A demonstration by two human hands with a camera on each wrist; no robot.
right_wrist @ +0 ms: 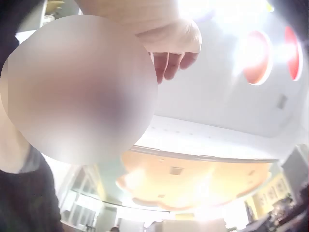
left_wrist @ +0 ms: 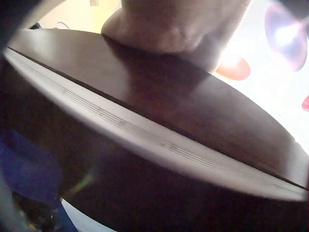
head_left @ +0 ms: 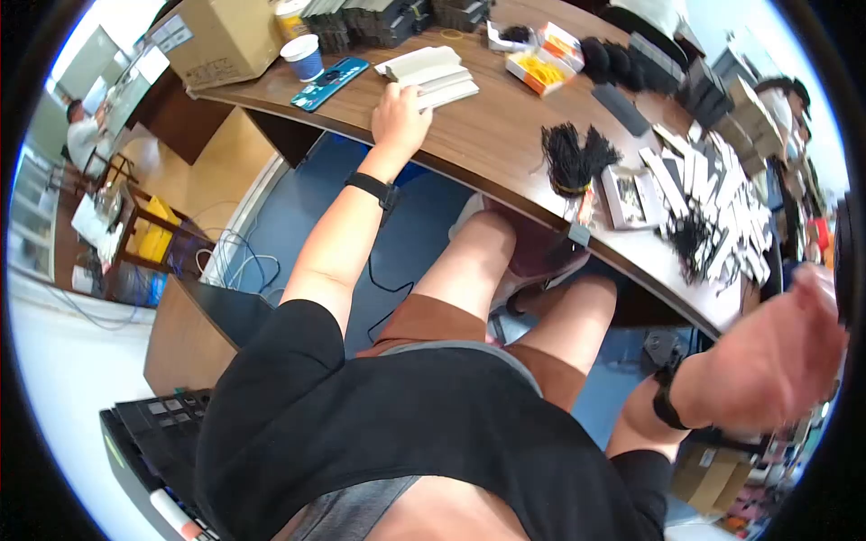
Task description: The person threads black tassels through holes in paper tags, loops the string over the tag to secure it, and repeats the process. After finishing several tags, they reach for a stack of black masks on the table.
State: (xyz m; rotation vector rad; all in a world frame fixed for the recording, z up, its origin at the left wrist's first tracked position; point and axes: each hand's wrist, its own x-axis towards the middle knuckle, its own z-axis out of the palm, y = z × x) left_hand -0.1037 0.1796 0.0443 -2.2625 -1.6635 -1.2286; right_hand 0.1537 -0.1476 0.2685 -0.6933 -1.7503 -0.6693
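On the tabletop, my left hand [head_left: 401,119] rests at the near left edge of some white folded card pieces [head_left: 437,77], its fingers touching them. The left wrist view has only the heel of this hand [left_wrist: 169,29] on the brown table [left_wrist: 159,96]; its fingers are hidden there. My right hand [head_left: 767,370] is raised off the table at the far right, close to the head camera and blurred. In the right wrist view, the right hand's loosely bent fingers [right_wrist: 171,65] hang down with nothing in them.
A blue paper cup [head_left: 303,59] and a teal patterned board [head_left: 329,84] lie left of the card pieces. Farther right are a bundle of black cables [head_left: 577,158], a small white box [head_left: 629,197] and many white strips [head_left: 722,203]. A cardboard carton [head_left: 216,41] stands at the back left.
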